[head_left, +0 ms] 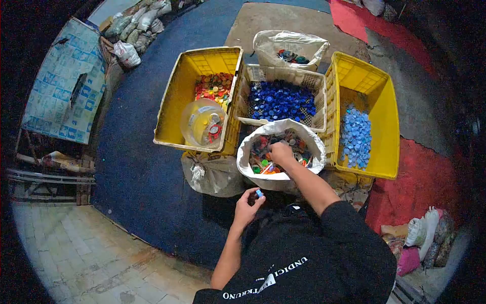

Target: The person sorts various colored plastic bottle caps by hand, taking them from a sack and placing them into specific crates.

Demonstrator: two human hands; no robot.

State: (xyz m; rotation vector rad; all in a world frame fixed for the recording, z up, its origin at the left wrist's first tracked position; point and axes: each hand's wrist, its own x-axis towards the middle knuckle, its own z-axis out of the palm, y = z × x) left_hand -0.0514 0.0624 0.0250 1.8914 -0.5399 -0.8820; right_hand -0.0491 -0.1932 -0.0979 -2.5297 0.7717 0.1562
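My left hand (248, 203) is raised in front of me and pinches a small blue bottle cap (259, 193) between its fingertips. My right hand (281, 153) reaches down into a white sack (248, 152) full of mixed coloured bottle caps (263, 147); its fingers are curled among the caps, and I cannot tell whether they grip one. The sack stands on the floor just in front of three crates.
Left yellow crate (172, 101) holds mixed caps and a clear plastic jar (203, 122). A white crate (283, 76) holds dark blue caps. The right yellow crate (385, 116) holds light blue caps. A bag of caps (288, 43) stands behind. A tied sack (210, 175) lies left.
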